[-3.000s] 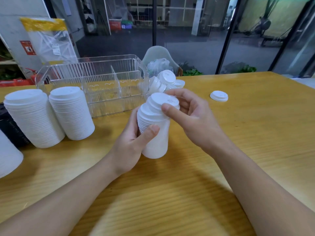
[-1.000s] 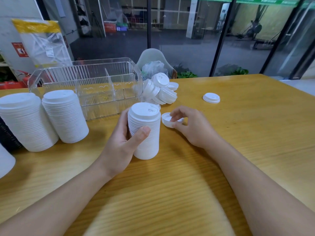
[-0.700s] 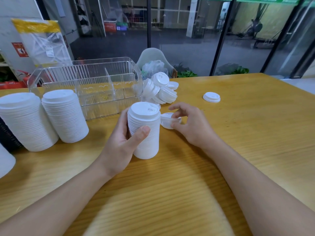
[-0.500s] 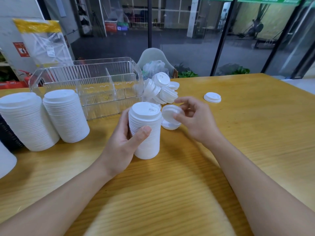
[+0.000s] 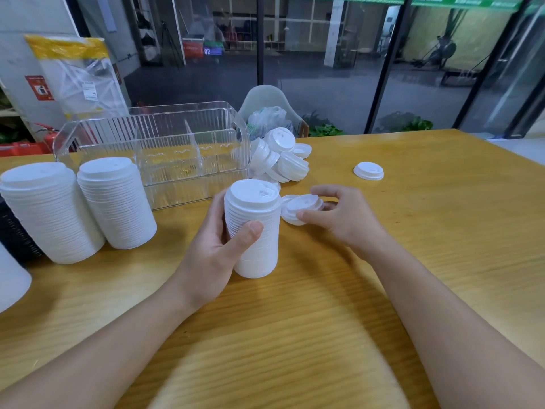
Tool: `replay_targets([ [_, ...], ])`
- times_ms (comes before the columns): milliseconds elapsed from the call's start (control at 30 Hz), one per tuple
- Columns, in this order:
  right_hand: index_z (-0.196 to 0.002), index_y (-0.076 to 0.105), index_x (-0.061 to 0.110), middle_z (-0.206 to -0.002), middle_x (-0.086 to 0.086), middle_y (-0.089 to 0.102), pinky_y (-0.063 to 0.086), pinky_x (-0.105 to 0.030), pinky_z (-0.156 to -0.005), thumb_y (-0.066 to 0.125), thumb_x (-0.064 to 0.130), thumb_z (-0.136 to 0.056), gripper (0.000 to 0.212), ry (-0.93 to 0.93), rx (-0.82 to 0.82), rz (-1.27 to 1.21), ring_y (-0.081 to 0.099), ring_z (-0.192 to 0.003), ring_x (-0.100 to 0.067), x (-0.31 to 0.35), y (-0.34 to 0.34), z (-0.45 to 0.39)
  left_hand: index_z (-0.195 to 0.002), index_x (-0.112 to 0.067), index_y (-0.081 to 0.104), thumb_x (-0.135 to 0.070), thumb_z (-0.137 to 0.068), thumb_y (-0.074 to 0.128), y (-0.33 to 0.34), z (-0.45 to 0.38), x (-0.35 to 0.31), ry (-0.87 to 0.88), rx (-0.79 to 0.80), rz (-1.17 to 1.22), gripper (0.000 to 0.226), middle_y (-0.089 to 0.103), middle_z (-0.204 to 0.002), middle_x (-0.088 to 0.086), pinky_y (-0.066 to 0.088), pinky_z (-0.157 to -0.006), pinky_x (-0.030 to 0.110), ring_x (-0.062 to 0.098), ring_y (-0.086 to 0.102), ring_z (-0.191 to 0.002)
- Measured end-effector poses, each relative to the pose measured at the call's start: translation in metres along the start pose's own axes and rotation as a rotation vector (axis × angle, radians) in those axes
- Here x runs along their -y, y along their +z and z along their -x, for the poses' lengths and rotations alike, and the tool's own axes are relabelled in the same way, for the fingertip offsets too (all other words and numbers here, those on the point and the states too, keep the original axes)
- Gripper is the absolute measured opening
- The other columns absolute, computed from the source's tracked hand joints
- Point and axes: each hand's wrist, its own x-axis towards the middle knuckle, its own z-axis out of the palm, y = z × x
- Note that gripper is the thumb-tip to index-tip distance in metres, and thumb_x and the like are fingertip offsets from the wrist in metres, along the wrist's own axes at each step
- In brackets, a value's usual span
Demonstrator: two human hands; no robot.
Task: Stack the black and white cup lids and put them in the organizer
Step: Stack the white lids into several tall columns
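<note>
A wooden bench (image 5: 442,246) fills most of the view. At its back left stands a clear ribbed plastic organizer (image 5: 165,149) with inner dividers, its compartments showing no lids. In front of the organizer, to the left, two tall stacks of white cup lids stand upright side by side: the larger left stack (image 5: 47,214) and the right stack (image 5: 116,202), touching or nearly touching each other. Another white object (image 5: 11,281) is cut off by the left edge. Near the middle of the bench a third stack of white lids (image 5: 253,231) stands upright on the wood, with the left hand (image 5: 212,255) wrapped round it, thumb across the front. Against the organizer's right end lies a loose heap of white lids (image 5: 280,157), several nested and tipped on their sides. Just right of the held stack, the right hand (image 5: 345,216) pinches a small tilted pile of a few lids (image 5: 300,208) between thumb and curled fingers; whether the pile touches the bench cannot be told. A single white lid (image 5: 368,171) lies flat well apart to the right.
</note>
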Motion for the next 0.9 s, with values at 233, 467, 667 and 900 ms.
replay_targets([
  [233,-0.132,0.073,0.027,-0.122,0.012,0.078,0.062,-0.04,-0.1,0.094,0.031,-0.084,0.052,-0.185,-0.062,-0.128,0.074,-0.11,-0.01,0.016,-0.002,0.006,-0.156,-0.026,0.047,-0.047,-0.093,0.073,0.0,-0.001,0.0,-0.009,0.003,0.02,0.071,0.068,-0.142,-0.009,0.052,-0.102,0.022,0.011,0.065,-0.131],
  [467,-0.143,0.065,0.011,-0.137,-0.005,0.074,0.053,-0.048,-0.115,0.082,0.007,-0.093,0.053,-0.372,0.207,-0.432,0.067,-0.133,-0.022,0.052,0.019,0.04,-0.155,-0.021,0.046,-0.03,-0.104,0.071,0.004,-0.001,-0.001,-0.028,0.014,0.022,0.057,0.068,-0.141,-0.006,0.053,-0.102,0.026,0.012,0.066,-0.129],
  [667,-0.141,0.066,0.008,-0.134,-0.008,0.075,0.05,-0.055,-0.117,0.087,0.003,-0.088,0.057,-0.426,0.206,-0.395,0.068,-0.132,-0.024,0.049,0.029,0.04,-0.156,-0.024,0.047,-0.028,-0.103,0.068,0.003,-0.001,-0.001,-0.015,0.012,0.017,0.058,0.068,-0.145,-0.006,0.053,-0.104,0.027,0.014,0.066,-0.132],
  [900,-0.132,0.071,0.004,-0.131,-0.009,0.077,0.054,-0.06,-0.11,0.085,0.006,-0.091,0.044,-0.428,0.227,-0.365,0.071,-0.128,-0.028,0.048,0.023,0.042,-0.158,-0.023,0.046,-0.028,-0.102,0.068,0.003,-0.001,-0.003,-0.015,0.011,0.015,0.06,0.068,-0.142,-0.006,0.054,-0.102,0.026,0.014,0.067,-0.13],
])
